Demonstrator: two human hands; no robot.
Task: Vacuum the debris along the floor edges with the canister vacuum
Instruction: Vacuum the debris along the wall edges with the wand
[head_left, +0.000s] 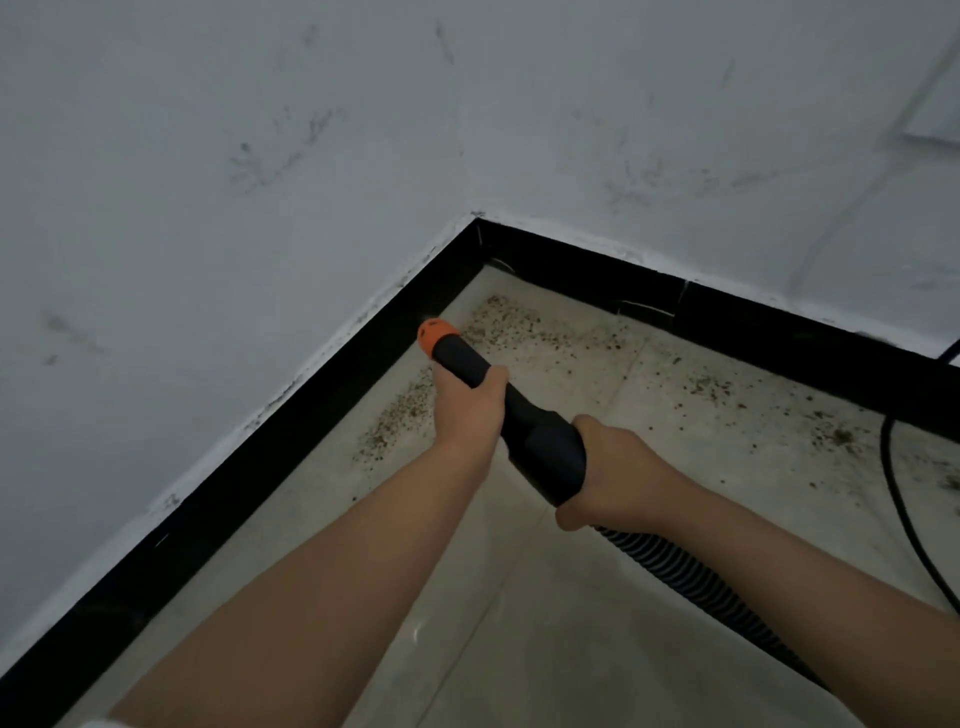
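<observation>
I hold a black vacuum nozzle (524, 426) with an orange tip (435, 335) pointed into the room corner, close to the black baseboard (311, 410). My left hand (467, 402) grips the nozzle's front part just behind the orange tip. My right hand (608, 470) grips the thicker rear part where the ribbed hose (691, 587) joins. Brown debris (519, 325) lies scattered on the pale floor along both baseboards, some beside the tip and more (395, 421) along the left edge. The canister is out of view.
Two scuffed white walls (260, 156) meet at the corner. A black power cable (904, 514) runs across the floor on the right. More crumbs (836, 434) lie near the right baseboard. The hose trails back to the lower right.
</observation>
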